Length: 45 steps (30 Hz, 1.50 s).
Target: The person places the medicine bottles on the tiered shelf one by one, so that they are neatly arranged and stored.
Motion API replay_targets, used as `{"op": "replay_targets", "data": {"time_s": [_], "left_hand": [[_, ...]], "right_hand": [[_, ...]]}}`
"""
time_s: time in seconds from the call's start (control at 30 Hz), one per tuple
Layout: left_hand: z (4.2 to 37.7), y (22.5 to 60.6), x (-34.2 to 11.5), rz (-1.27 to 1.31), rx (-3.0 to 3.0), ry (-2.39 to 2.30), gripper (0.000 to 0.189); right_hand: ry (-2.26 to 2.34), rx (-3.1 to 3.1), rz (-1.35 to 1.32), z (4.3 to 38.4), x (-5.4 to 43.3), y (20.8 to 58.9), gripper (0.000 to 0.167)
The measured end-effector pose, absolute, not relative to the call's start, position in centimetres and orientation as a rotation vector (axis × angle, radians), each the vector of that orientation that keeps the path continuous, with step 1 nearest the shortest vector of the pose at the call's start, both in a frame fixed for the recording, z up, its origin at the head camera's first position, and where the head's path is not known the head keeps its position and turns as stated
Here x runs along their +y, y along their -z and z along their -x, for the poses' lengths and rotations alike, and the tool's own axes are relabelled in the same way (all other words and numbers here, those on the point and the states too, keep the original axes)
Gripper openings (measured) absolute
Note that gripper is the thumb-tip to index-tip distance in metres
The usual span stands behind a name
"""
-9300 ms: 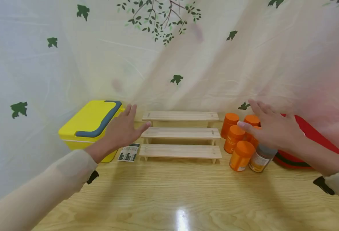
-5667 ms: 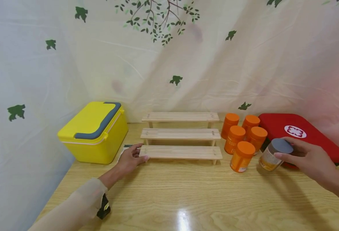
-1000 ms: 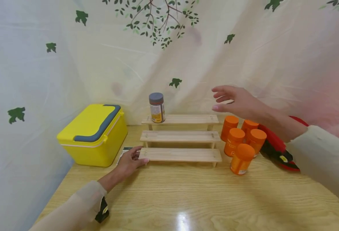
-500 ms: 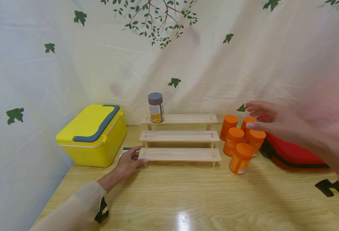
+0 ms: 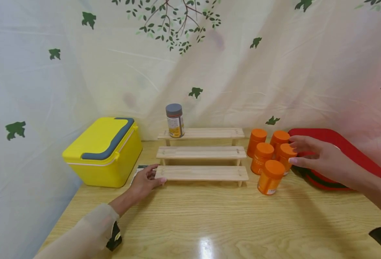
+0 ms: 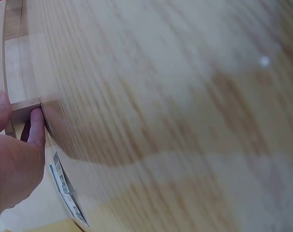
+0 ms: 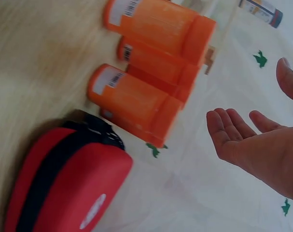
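Observation:
My left hand point(image 5: 143, 183) grips the left end of the lowest step of a three-step wooden display rack point(image 5: 201, 173). In the left wrist view, the thumb and fingers of that hand point(image 6: 16, 164) pinch the rack's end near a leg point(image 6: 26, 107). My right hand point(image 5: 326, 158) holds nothing, its fingers loosely bent beside several orange lidded jars point(image 5: 270, 178). The right wrist view has this hand point(image 7: 262, 150) apart from the orange jars point(image 7: 132, 99). A grey-lidded jar point(image 5: 175, 122) stands upright on the left of the top step.
Left of the rack is a yellow box point(image 5: 96, 138) with a blue-grey handle. A printed paper point(image 6: 66, 188) lies between them, partly hidden by my left hand. A red zipped case point(image 5: 355, 151) sits behind my right hand. A patterned cloth point(image 5: 223, 72) hangs behind everything.
The grey-lidded jar, in my right hand earlier, now stands on the top step. My right hand has come back rightward and down to the orange jars. My left hand has stayed on the rack lately.

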State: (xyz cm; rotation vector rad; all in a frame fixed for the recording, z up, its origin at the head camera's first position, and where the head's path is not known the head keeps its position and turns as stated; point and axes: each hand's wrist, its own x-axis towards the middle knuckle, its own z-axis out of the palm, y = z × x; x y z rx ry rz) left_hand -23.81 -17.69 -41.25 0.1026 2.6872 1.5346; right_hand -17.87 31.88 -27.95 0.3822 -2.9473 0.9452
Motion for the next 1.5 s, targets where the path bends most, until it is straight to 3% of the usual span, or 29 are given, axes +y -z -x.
{"op": "replay_targets", "data": {"time_s": [0.63,1.5], "left_hand": [[23.8,41.2,-17.7,-0.108,2.687,-1.541,0.068],[23.8,41.4,-17.6,-0.082,2.702,-1.535,0.067]], "right_hand": [[-1.243,-2.898,-0.333,18.0,30.1,34.6,0.076],[-1.294,-2.895,-0.309,18.4,29.2,35.9,0.069]]}}
